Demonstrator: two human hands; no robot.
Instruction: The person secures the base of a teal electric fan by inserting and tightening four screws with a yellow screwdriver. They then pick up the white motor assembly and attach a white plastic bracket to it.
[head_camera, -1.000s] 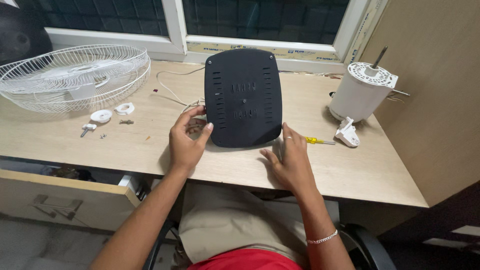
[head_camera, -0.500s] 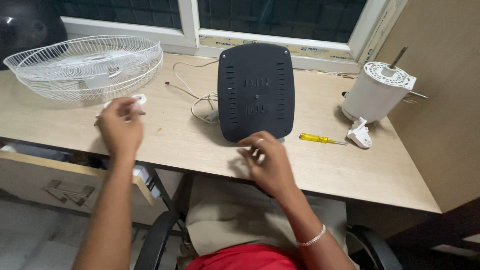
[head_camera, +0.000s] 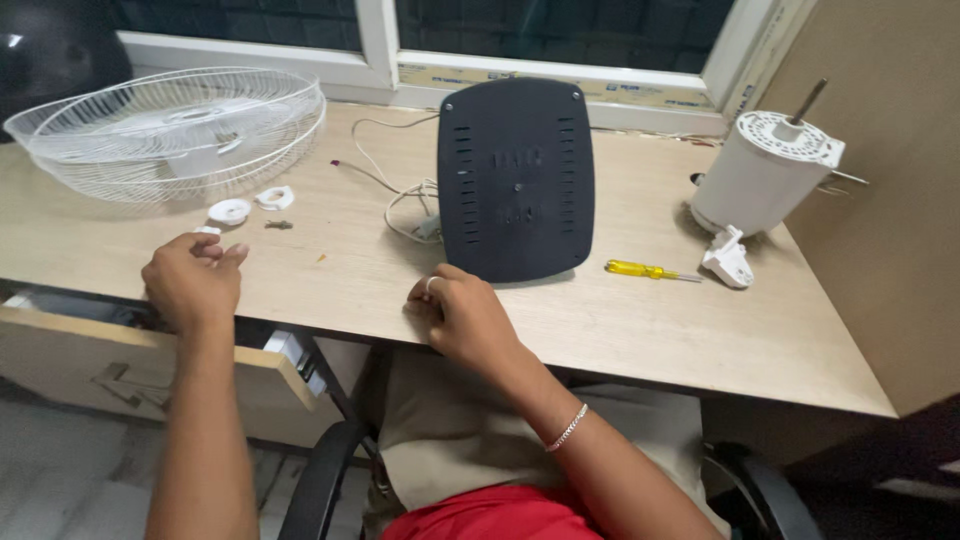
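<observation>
My left hand (head_camera: 190, 282) rests at the desk's front edge, its fingers curled around a small white part (head_camera: 207, 231) that peeks out at the fingertips. Just beyond it lie a white round cap (head_camera: 229, 211), a white ring piece (head_camera: 275, 198) and a small screw (head_camera: 279, 225). My right hand (head_camera: 462, 315) sits as a closed fist on the desk, holding nothing. It is directly in front of a black slotted fan base (head_camera: 515, 180), which stands tilted on its edge.
A white wire fan guard (head_camera: 170, 130) lies at the far left. A white cord (head_camera: 400, 200) coils left of the base. A yellow screwdriver (head_camera: 645, 270), a white bracket (head_camera: 727, 260) and a white motor (head_camera: 765, 175) sit to the right. A drawer (head_camera: 130, 365) hangs open below.
My left hand left the black base, reached over to the small white parts and drew back to the desk edge. My right hand slid left and closed into a fist.
</observation>
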